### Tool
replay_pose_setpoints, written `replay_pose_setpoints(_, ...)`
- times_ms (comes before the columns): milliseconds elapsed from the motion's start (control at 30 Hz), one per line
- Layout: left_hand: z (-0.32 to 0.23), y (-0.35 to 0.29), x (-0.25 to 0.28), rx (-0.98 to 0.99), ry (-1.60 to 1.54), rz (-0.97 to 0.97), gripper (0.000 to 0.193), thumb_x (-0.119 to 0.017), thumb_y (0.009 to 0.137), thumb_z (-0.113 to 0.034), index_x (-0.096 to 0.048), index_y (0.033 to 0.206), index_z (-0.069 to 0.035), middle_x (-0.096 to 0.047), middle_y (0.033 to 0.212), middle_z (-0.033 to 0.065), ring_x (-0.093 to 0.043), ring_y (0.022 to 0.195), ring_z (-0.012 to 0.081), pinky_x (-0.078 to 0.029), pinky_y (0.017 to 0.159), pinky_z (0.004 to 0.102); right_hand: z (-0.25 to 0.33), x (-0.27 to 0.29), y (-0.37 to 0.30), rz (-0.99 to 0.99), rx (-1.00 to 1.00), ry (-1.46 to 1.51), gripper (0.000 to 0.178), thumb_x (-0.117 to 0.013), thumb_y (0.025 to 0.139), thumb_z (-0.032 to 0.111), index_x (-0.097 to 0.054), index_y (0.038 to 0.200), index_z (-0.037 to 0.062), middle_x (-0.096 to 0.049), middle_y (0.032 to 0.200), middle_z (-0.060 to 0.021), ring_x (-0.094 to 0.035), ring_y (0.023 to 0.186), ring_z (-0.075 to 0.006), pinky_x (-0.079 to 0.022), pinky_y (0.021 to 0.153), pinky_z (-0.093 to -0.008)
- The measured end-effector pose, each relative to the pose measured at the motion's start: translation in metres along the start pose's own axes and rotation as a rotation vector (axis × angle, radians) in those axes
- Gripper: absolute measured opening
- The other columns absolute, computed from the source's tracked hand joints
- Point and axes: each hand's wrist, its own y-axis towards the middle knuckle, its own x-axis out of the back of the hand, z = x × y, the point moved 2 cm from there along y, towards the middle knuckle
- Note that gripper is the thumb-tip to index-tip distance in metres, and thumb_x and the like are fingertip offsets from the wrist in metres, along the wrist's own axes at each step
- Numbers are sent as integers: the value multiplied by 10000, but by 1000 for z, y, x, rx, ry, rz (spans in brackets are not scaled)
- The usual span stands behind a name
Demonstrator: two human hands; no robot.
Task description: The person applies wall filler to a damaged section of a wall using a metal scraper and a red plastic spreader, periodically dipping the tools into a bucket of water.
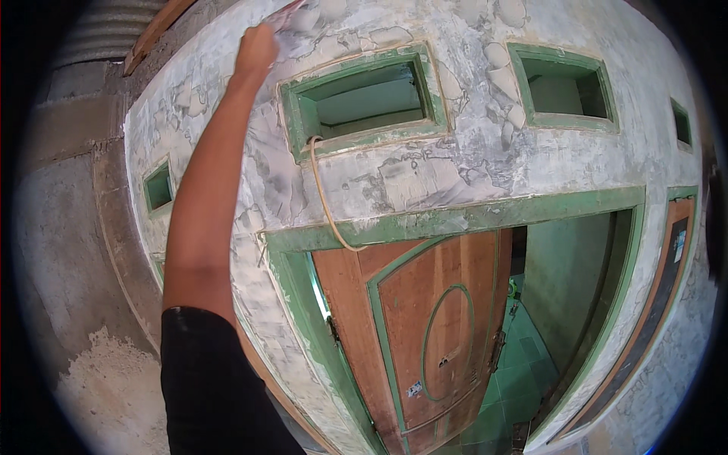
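Observation:
My left hand (256,54) is raised high at the upper left, its fingers wrapped round what looks like a putty knife (288,14). The tool's flat, reddish and grey shape is blurred and slants up to the right against the wall (345,178). Pale, uneven patches of filler (409,182) cover much of that grey-white surface. Just right of my forearm sits a green-framed vent opening (368,98). My right hand does not show.
A beige cable (324,193) hangs from the vent over the green door frame (462,208). Below, a brown wooden door (413,326) stands ajar before a green tiled floor (516,364). Another green-framed opening (565,87) lies right. A pale heap (114,387) lies lower left.

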Motion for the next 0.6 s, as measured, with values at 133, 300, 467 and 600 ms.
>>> replay_pose_setpoints(133, -15, -22, -18, -127, 55, 145, 192, -456, 740, 12, -593, 864, 61, -577, 825, 311, -569, 825, 455, -463, 768, 486, 1, -1, 0, 15, -4, 0, 102, -550, 871, 103, -510, 845, 12, -539, 721, -56, -498, 631, -117, -410, 519, -263)
replay_pose_setpoints(300, 4, -85, 18, -168, 71, 279, 311, -454, 744, 20, -597, 1019, -10, -587, 857, 270, -570, 833, 423, -465, 763, 472, 6, 2, 3, 21, 0, 3, 108, -551, 872, 105, -507, 840, 11, -542, 716, -58, -502, 624, -118, -412, 512, -263)
replay_pose_setpoints(467, 4, -115, 51, -67, -32, 16, 445, -464, 740, 21, -544, 1170, -64, -583, 833, 268, -572, 807, 425, -470, 751, 469, 11, 1, 4, 42, 12, 6, 115, -553, 872, 107, -505, 834, 10, -545, 711, -60, -507, 616, -119, -413, 504, -264)
replay_pose_setpoints(600, 0, -81, 40, -46, -1, 50, 378, -461, 745, 11, -588, 1097, -41, -583, 828, 271, -581, 787, 417, -481, 734, 457, 12, 3, 1, 46, 13, 6, 120, -554, 873, 108, -503, 830, 9, -547, 706, -62, -511, 610, -119, -415, 498, -264)
